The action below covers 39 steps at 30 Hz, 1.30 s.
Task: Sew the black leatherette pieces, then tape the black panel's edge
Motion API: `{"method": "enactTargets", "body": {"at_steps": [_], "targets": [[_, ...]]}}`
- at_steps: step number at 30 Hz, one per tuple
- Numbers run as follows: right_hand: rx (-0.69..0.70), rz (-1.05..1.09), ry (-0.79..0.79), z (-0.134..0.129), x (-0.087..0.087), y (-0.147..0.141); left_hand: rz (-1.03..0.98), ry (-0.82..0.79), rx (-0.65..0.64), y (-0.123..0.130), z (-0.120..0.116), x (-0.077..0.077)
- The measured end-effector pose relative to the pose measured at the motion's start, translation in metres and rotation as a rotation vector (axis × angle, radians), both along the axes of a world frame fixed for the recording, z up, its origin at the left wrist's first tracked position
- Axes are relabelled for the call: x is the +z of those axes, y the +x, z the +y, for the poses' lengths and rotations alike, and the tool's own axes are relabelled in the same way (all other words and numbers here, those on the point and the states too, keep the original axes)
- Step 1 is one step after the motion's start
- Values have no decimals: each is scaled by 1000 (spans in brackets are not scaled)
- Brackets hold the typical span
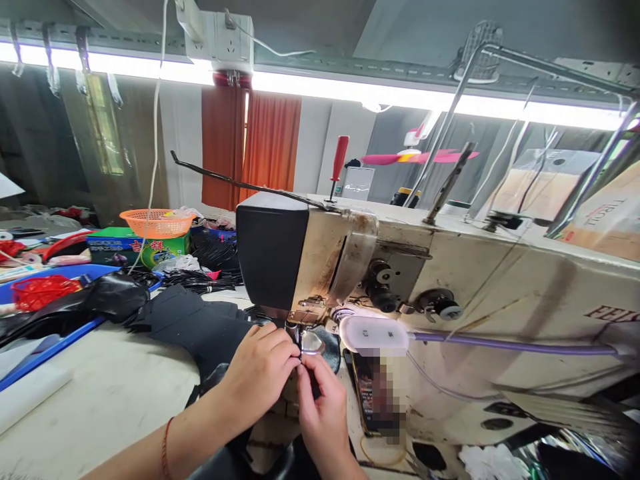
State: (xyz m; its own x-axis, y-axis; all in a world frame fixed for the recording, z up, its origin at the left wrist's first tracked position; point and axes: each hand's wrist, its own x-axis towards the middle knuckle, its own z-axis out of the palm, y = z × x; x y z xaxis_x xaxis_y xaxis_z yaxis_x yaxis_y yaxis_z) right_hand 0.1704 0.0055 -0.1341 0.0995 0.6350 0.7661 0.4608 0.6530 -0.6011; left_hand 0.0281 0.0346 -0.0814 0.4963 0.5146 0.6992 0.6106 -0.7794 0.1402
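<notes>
Both my hands meet close in front of the needle area of a white industrial sewing machine (520, 293). My left hand (263, 370) is closed, its thumb and fingertips pinching the edge of a small black piece. From the right, my right hand (323, 400) pinches at the same spot, its fingertips almost touching the left ones. Most of the black piece is hidden by the fingers. Dark flat pieces of material (185, 327) lie overlapped to the left of the machine head. Glossy black material (295, 463) hangs below my hands.
A lit lamp (374, 333) sits right of the needle. Beneath it lies a phone (367, 393). At the left stand a blue tray (80, 337), a green box (113, 247) and an orange basket (157, 223). A red-handled screwdriver (340, 159) stands upright on the machine.
</notes>
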Motion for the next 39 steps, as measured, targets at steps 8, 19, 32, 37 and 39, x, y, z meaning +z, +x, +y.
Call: {"method": "enactTargets", "body": {"at_steps": [8,19,32,37,39], "targets": [[32,27,-36,2,-2,2,94,85,-53,-2,4,7],[47,-36,17,-2,5,11,244,213,-18,-3,4,4],[177,-394,208,19,37,35,244,359,134,-6,8,-2],[200,-390,171,19,47,34,316,347,133,-9,10,-3],[196,-379,146,18,49,33,342,364,103,-9,10,-3]]}}
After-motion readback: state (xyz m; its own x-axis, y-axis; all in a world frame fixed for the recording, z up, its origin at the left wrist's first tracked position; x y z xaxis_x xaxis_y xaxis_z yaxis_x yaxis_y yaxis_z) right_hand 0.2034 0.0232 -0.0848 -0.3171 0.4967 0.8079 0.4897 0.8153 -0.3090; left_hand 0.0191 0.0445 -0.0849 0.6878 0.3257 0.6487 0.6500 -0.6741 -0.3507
